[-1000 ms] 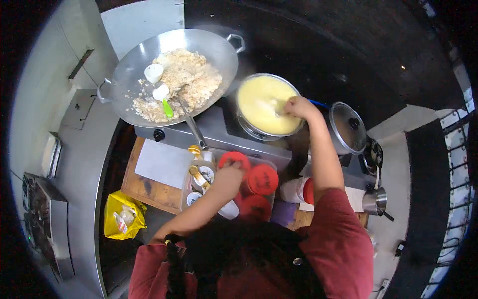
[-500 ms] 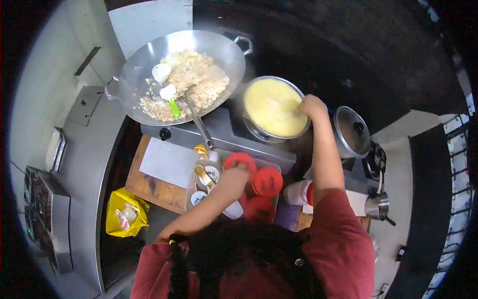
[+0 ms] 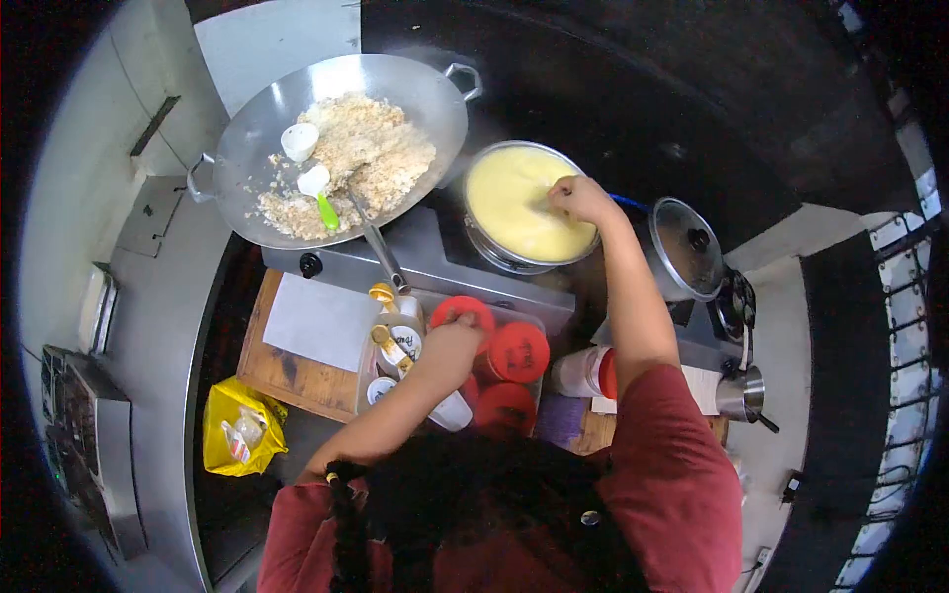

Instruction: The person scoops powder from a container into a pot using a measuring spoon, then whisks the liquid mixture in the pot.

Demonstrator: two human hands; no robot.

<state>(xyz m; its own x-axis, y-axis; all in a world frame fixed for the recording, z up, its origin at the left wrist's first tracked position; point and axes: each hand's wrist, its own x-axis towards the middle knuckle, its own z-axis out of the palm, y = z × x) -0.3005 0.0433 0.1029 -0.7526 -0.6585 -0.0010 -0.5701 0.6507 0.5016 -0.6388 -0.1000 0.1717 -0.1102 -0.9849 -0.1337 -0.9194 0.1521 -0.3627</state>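
My right hand (image 3: 581, 199) is closed over the pot of pale yellow liquid (image 3: 509, 203); a thin utensil seems to run from it into the liquid, and a blue handle-like end shows behind the wrist. My left hand (image 3: 453, 346) rests on a red-lidded jar (image 3: 465, 312), its fingers curled on the lid. More red lids (image 3: 518, 352) and several small seasoning containers (image 3: 403, 348) share a clear plastic bin with that jar.
A large wok (image 3: 242, 148) holds rice, a white bowl (image 3: 300, 141), a green-handled scoop (image 3: 327, 211) and a metal ladle. At right are a lidded pot (image 3: 685, 252), a jar (image 3: 583, 374) and a metal cup. White paper (image 3: 321, 321) and a yellow bag (image 3: 232, 450) lie left.
My right hand has moved round the pot, to its right rim and back over the liquid. My left hand has stayed on the red lid. The whole view has shifted slightly.
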